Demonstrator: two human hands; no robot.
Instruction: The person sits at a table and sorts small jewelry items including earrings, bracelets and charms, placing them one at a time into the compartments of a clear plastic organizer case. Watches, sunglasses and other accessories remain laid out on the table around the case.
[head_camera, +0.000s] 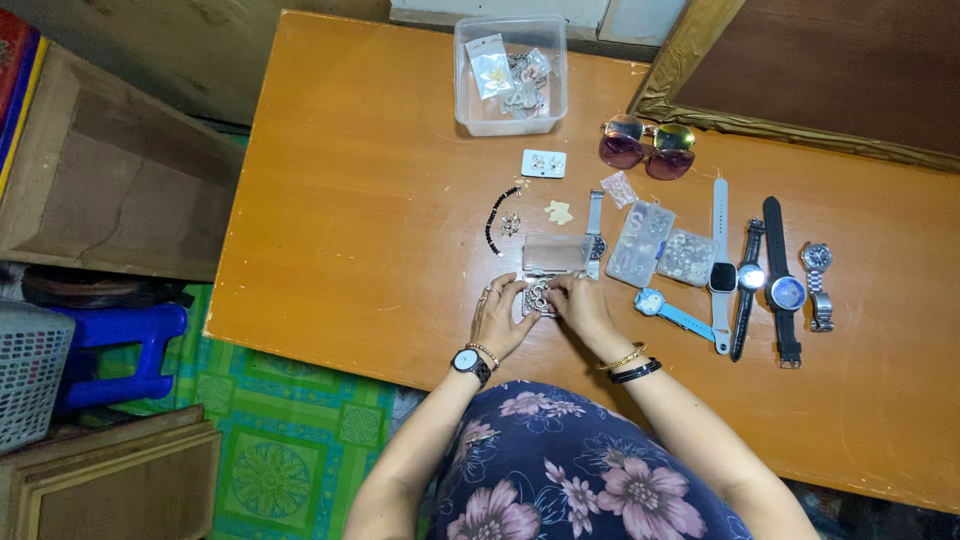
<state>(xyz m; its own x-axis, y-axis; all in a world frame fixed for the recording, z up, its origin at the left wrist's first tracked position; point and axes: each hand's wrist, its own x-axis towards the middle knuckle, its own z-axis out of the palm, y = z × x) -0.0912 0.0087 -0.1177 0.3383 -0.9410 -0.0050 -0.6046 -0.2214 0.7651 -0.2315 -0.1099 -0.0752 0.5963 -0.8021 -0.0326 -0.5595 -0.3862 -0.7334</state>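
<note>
We see a clear plastic tub (510, 110) holding small packets, while our left hand (500, 318) and right hand (582, 305) pinch a small silvery ornate piece (538, 298) — metallic, patterned.

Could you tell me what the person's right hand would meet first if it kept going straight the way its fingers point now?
The right hand points up and slightly left across the table. Past the small ornate piece it touches, it would probably meet the clear plastic lid first; depth is hard to judge.
</note>
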